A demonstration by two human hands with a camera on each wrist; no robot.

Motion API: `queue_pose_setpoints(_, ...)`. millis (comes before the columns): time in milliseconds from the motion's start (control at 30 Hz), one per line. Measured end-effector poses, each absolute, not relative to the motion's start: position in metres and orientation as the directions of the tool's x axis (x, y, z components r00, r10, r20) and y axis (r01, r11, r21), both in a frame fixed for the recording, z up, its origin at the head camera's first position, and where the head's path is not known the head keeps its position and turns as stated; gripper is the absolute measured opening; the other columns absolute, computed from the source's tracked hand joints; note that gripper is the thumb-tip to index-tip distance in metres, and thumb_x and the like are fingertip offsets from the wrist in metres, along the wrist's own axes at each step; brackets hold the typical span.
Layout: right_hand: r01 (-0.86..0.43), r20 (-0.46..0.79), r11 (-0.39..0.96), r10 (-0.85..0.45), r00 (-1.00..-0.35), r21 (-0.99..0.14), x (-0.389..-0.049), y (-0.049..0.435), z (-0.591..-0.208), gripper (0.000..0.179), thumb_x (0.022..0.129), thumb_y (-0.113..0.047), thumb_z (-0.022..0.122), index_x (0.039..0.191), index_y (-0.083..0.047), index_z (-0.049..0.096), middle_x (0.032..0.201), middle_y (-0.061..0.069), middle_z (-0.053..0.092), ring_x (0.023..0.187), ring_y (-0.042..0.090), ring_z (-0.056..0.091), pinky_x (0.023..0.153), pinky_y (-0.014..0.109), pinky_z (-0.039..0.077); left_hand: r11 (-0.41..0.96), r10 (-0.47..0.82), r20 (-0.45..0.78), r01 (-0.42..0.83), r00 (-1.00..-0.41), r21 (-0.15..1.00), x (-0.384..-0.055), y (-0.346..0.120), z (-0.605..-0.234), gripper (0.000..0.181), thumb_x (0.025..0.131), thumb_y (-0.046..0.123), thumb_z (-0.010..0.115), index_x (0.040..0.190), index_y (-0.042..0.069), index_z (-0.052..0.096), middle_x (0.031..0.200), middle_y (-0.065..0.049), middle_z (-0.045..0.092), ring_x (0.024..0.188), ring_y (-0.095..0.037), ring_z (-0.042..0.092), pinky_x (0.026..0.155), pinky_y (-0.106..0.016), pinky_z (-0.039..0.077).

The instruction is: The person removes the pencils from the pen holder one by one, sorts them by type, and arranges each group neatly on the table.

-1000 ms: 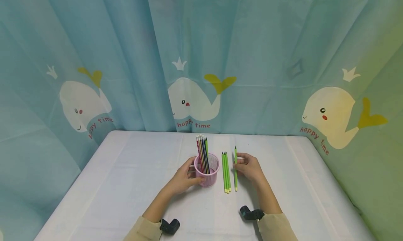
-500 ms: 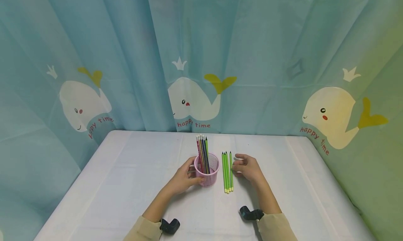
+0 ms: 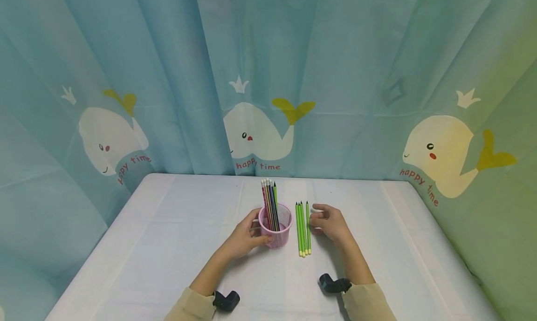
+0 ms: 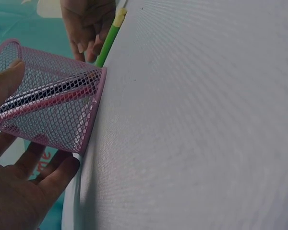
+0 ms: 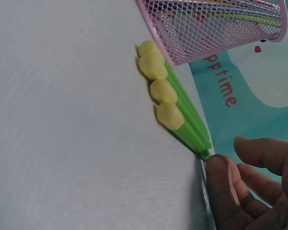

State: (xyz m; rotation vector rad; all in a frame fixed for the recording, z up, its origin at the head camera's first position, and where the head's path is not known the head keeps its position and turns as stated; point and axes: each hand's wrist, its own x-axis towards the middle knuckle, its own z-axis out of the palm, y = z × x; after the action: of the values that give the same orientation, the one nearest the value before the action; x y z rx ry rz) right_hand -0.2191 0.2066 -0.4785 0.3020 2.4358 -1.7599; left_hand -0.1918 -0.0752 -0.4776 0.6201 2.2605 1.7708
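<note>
In the head view my left hand (image 3: pixel 243 239) holds a pink mesh pencil cup (image 3: pixel 280 241), thumb on the near side and fingers around the left. Several pencils (image 3: pixel 271 209) lean inside it, one of them green with its point up. To its right lie several green pencils (image 3: pixel 301 232), side by side, dark points away and pale yellow ends near. Beside the rightmost pencil (image 3: pixel 308 228) is my right hand (image 3: pixel 331 222), fingers loosely bent. The right wrist view shows a fingertip (image 5: pixel 218 170) right at that pencil's side, with the other fingers spread apart from it.
A white-covered table (image 3: pixel 168 246) extends under both hands. Behind it hangs a blue-green curtain (image 3: pixel 352 78) printed with whales. Dark wrist cameras (image 3: pixel 333 283) sit at both cuffs.
The rightmost green pencil has moved left from my right hand's fingers to lie beside the other green pencils. My right fingers have loosened. The left hand and cup stay put.
</note>
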Motion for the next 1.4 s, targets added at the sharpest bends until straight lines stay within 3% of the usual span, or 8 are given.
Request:
queue_pose_setpoints(300,0.183,-0.177,0.304,0.047,-0.983,-0.935,-0.218,0.206,-0.473,0.051,0.091,-0.007,0.069,0.140,-0.005,0.054,0.110,0.016,0.067,0.091,0.022,0.068,0.073,0.035,0.063,0.190,0.444,0.098,0.201,-0.891,0.961,-0.193,-0.075,-0.477,0.079,0.083,0.011,0.081,0.149,0.010,0.037,0.142,-0.019,0.049,0.125,-0.039,0.055,0.106,-0.047,0.050)
queue_pose_setpoints(700,0.030,-0.045,0.127,-0.119,-0.992,-0.991,-0.209,0.193,-0.454,0.051,0.094,-0.010,0.067,0.141,0.001,0.050,0.121,0.029,0.060,0.104,0.032,0.066,0.081,0.042,0.062,0.188,0.446,0.093,0.195,-0.890,0.963,-0.194,-0.076,-0.479,0.080,0.083,0.011,0.081,0.149,0.010,0.037,0.143,-0.019,0.049,0.125,-0.039,0.055,0.105,-0.046,0.050)
queue_pose_setpoints(867,-0.081,0.056,0.150,-0.163,-0.985,-0.985,-0.203,0.178,-0.445,0.046,0.096,-0.020,0.068,0.138,-0.006,0.054,0.128,0.025,0.061,0.114,0.030,0.062,0.091,0.042,0.059,0.193,0.443,0.089,0.192,-0.892,0.962,-0.193,-0.075,-0.479,0.079,0.083,0.012,0.081,0.149,0.010,0.038,0.143,-0.019,0.049,0.125,-0.039,0.055,0.105,-0.047,0.050)
queue_pose_setpoints(1067,-0.292,0.227,0.210,-0.284,-0.932,-0.933,-0.197,0.160,-0.444,0.045,0.097,-0.022,0.065,0.140,-0.014,0.055,0.147,0.011,0.052,0.137,0.035,0.047,0.107,0.057,0.046,0.202,0.442,0.095,0.202,-0.892,0.958,-0.193,-0.075,-0.479,0.079,0.084,0.014,0.081,0.149,0.010,0.037,0.144,-0.019,0.048,0.126,-0.040,0.055,0.106,-0.048,0.049)
queue_pose_setpoints(1233,-0.428,0.312,0.240,-0.402,-0.861,-0.871,-0.195,0.147,-0.451,0.047,0.099,-0.018,0.062,0.145,-0.015,0.053,0.159,0.009,0.037,0.147,0.035,0.032,0.109,0.065,0.039,0.192,0.454,0.106,0.214,-0.884,0.958,-0.194,-0.076,-0.480,0.078,0.086,0.014,0.079,0.150,0.010,0.036,0.144,-0.020,0.047,0.127,-0.041,0.054,0.106,-0.047,0.049)
queue_pose_setpoints(1400,-0.457,0.317,0.289,-0.420,-0.850,-0.841,-0.193,0.142,-0.455,0.046,0.098,-0.019,0.062,0.144,-0.015,0.054,0.160,0.009,0.035,0.148,0.037,0.029,0.111,0.068,0.033,0.194,0.464,0.108,0.219,-0.880,0.956,-0.193,-0.076,-0.479,0.077,0.086,0.015,0.079,0.150,0.010,0.035,0.145,-0.020,0.046,0.128,-0.041,0.053,0.107,-0.047,0.048)
